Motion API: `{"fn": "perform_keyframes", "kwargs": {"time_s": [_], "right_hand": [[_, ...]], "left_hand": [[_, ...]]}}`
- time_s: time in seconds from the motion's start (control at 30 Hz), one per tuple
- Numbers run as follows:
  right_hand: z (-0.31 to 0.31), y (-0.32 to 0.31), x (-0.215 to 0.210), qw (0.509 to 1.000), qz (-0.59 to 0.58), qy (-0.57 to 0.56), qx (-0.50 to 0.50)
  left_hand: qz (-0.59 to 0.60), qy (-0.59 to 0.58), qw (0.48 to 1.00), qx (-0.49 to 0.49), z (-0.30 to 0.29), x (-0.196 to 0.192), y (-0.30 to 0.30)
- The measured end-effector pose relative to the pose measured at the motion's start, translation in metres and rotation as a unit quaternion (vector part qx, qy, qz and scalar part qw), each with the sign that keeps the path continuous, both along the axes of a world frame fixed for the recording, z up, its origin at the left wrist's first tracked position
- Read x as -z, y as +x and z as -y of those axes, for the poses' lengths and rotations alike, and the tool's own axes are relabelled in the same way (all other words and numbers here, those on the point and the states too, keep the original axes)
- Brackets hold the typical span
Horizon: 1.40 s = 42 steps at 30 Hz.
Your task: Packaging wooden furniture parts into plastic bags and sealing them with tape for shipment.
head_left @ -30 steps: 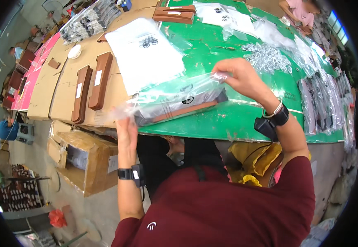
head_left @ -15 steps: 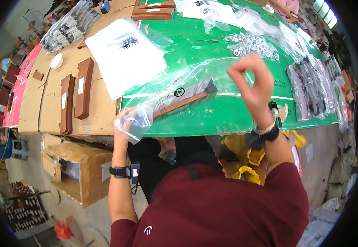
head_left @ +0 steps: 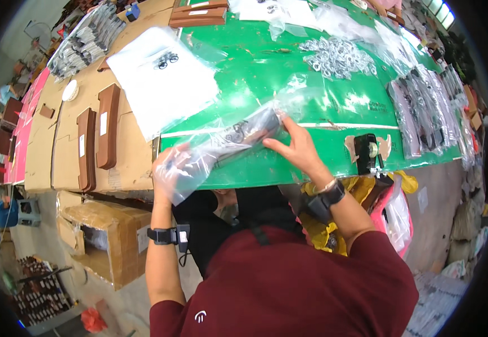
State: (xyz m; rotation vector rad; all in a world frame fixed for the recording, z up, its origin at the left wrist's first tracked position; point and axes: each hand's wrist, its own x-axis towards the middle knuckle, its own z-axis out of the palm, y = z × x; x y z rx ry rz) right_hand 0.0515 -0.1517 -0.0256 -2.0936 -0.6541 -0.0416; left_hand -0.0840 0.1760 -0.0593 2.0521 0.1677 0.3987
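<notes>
Wrangling a clear plastic bag (head_left: 202, 160) over here, with a long dark item (head_left: 258, 126) inside it, lying slantwise near the front edge of the green tabletop (head_left: 249, 73). My right hand (head_left: 289, 131) has the far end between thumb and fingers, closed right down on it through the film. My left hand (head_left: 166, 168) is at the loose end, but the film drapes over those fingers and glares, so I honestly can't tell whether they're pinching or just lying under it.

What could bite me? Mostly that loose end. The spare plastic hangs around my left hand and past the table edge, so if that grip is weak and I tug from the right, the item could slide toward the open side and drop onto my lap. Film this thin could also split if a hard corner gets shoved into it, or crease up badly if I squeeze the right end too much.

Also keeping an eye on the black tape dispenser (head_left: 363, 153), right by the edge near my right forearm. One careless elbow swing and it's on the floor. The flat white bags (head_left: 162, 84) sit just beyond the left end, so dragging the bag that way might rumple them.
</notes>
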Motion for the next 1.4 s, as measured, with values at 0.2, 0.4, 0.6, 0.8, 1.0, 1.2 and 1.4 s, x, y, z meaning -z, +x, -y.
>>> {"fn": "perform_keyframes", "kwargs": {"time_s": [0.2,0.4,0.6,0.8,1.0,1.2,1.4], "right_hand": [[0.04,0.032,0.001,0.983,-0.159,0.067,-0.057],[0.047,0.033,-0.003,0.956,-0.152,0.181,0.172],[0.074,0.059,0.025,0.951,-0.177,0.22,0.127],[0.087,0.057,0.01,0.954,-0.158,0.214,0.141],[0.072,0.104,0.007,0.972,-0.207,0.109,0.014],[0.071,0.117,-0.001,0.939,-0.296,0.159,-0.069],[0.063,0.107,-0.002,0.93,-0.246,0.256,-0.097]], "left_hand": [[-0.104,-0.057,0.993,-0.017,-0.007,-0.024,0.003],[0.015,-0.029,0.999,-0.033,-0.008,-0.011,0.009],[0.005,0.104,0.988,-0.113,-0.002,-0.012,0.01],[0.056,0.169,0.975,-0.136,0.002,-0.009,0.013],[-0.011,0.08,0.989,-0.12,-0.009,-0.01,0.016],[0.002,-0.161,0.987,-0.02,-0.003,-0.046,0.006],[-0.019,-0.215,0.977,0.003,-0.021,-0.035,-0.01]]}}
